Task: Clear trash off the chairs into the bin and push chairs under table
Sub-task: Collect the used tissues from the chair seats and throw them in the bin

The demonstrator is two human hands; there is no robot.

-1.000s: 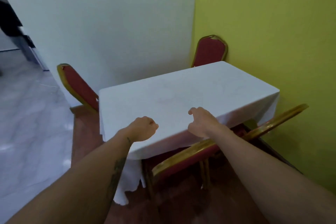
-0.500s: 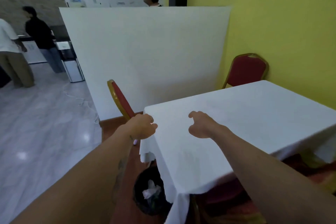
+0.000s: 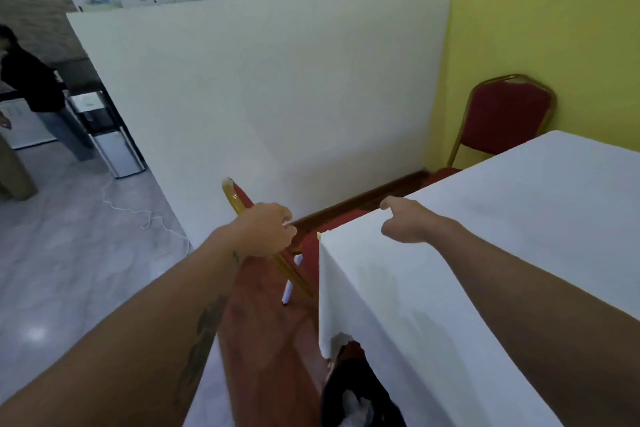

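Note:
A red chair with a gold frame [image 3: 239, 199] stands at the table's left end, its back tilted toward me. My left hand [image 3: 265, 230] lies over that chair's back rail with fingers curled; whether it grips the rail is hidden. My right hand [image 3: 403, 222] hovers over the corner of the white-clothed table [image 3: 519, 218], loosely curled with one finger out, holding nothing. A black bin [image 3: 360, 395] with white crumpled trash in it sits on the floor by the table's near left corner. A second red chair [image 3: 505, 114] stands at the far side against the yellow wall.
A tall white partition panel [image 3: 277, 97] closes off the back. Beyond it on the left, grey marble floor [image 3: 62, 270] holds a white cable [image 3: 145, 215] and a water dispenser [image 3: 110, 135]. People stand at the far left and behind the panel.
My view has swung left and moved along the table toward its left end. The left chair now sits behind my left hand, and the bin has come into view. Both hands keep their pose.

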